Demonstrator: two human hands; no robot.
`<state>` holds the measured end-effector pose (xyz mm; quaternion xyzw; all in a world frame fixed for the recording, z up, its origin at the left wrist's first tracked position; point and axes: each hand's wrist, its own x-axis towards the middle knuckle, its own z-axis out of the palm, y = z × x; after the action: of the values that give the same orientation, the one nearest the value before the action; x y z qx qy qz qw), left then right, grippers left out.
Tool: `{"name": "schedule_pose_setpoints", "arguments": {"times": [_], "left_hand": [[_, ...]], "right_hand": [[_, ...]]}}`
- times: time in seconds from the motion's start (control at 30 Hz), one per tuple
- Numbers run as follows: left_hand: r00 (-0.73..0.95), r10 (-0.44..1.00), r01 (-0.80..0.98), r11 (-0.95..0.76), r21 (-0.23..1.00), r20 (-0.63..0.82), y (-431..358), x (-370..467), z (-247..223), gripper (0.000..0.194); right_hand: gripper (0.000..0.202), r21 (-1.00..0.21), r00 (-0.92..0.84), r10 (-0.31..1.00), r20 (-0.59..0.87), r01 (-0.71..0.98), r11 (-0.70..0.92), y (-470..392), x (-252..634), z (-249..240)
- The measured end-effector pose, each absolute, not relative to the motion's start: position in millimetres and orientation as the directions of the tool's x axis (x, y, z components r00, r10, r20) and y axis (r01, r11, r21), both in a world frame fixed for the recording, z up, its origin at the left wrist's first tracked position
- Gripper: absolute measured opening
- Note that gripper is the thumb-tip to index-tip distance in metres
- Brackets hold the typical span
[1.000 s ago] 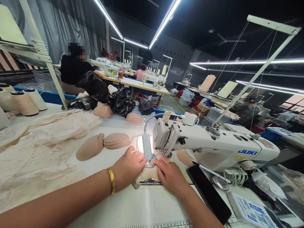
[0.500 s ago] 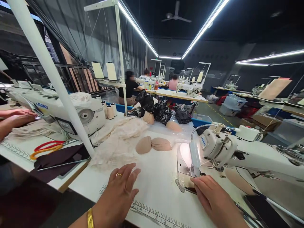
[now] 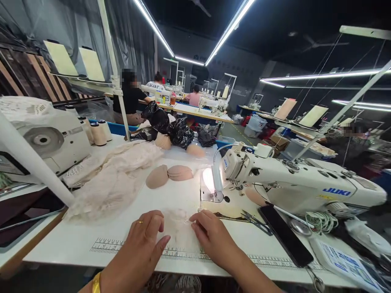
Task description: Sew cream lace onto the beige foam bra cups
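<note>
A thin, sheer off-white lace piece (image 3: 176, 228) lies on the white table (image 3: 76, 244), between my hands. My left hand (image 3: 145, 240) rests at its left side, thumb apart from the curved fingers. My right hand (image 3: 214, 238) has its fingertips closed at the piece's right edge. Beyond them are a single beige cup (image 3: 157, 177) and a stack of beige cups (image 3: 180, 173). The sewing machine (image 3: 293, 177) stands to the right, its lamp lit over the needle area. A heap of cream lace (image 3: 113, 175) lies to the left.
Scissors (image 3: 256, 222), a black phone (image 3: 285, 234) and a labelled plastic box (image 3: 345, 264) lie at the right. Thread cones (image 3: 98, 133) stand beside another machine (image 3: 45, 140) at the left. Black plastic bags (image 3: 181, 132) sit behind the cups. Several people are at stations farther back.
The view has swung right. My right hand has come away from the machine's needle area towards my left hand. The sheer lace piece now shows between them.
</note>
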<state>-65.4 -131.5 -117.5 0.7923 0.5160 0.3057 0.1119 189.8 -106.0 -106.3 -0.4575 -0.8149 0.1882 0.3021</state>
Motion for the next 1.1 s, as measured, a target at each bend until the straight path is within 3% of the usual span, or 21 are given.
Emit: {"name": "schedule_pose_setpoints", "arguments": {"times": [0.07, 0.17, 0.2, 0.27, 0.33, 0.43, 0.5, 0.63, 0.77, 0.93, 1.1], "left_hand": [[0.321, 0.851, 0.741, -0.499, 0.449, 0.416, -118, -70, -109, 0.021], [0.459, 0.797, 0.66, -0.602, 0.449, 0.393, -101, -61, -88, 0.056], [0.52, 0.793, 0.627, -0.606, 0.489, 0.316, -96, -54, -80, 0.056], [0.602, 0.79, 0.587, -0.537, 0.606, 0.116, -87, -40, -64, 0.035], [0.577, 0.817, 0.564, -0.397, 0.725, -0.002, -81, -27, -54, 0.014], [0.442, 0.896, 0.319, -0.121, 0.94, -0.035, -79, -18, -54, 0.027], [0.385, 0.918, 0.064, 0.077, 0.995, -0.096, -82, -17, -60, 0.036], [0.359, 0.915, -0.239, 0.279, 0.93, -0.182, -95, -16, -66, 0.037], [0.53, 0.824, -0.394, 0.45, 0.801, -0.202, -105, -15, -61, 0.04], [0.664, 0.699, -0.345, 0.603, 0.72, -0.267, -102, -21, -66, 0.054], [0.713, 0.686, -0.365, 0.537, 0.761, -0.142, -97, -16, -73, 0.043]], "right_hand": [[0.017, -0.609, -0.425, 0.839, 0.34, 0.58, 0.541, -107, 190, -98], [0.023, -0.542, -0.577, 0.702, 0.417, 0.462, 0.702, -109, 189, -80], [0.026, -0.524, -0.614, 0.657, 0.438, 0.419, 0.741, -110, 189, -75], [0.026, -0.551, -0.586, 0.656, 0.476, 0.383, 0.742, -109, 193, -67], [0.021, -0.691, -0.395, 0.789, 0.471, 0.391, 0.608, -108, 202, -66], [0.044, -0.946, -0.124, 0.96, 0.25, 0.182, 0.27, -109, 214, -76], [0.06, -0.995, -0.153, 0.983, 0.103, -0.005, 0.103, -114, 214, -87], [0.052, -0.992, -0.16, 0.987, -0.015, -0.119, -0.034, -123, 193, -103], [0.037, -0.977, -0.041, 0.999, 0.014, -0.211, 0.005, -122, 177, -102], [0.033, -0.971, -0.044, 0.988, 0.145, -0.2, 0.133, -118, 182, -82], [0.036, -0.953, -0.14, 0.98, 0.142, -0.288, 0.097, -120, 180, -67]]}}
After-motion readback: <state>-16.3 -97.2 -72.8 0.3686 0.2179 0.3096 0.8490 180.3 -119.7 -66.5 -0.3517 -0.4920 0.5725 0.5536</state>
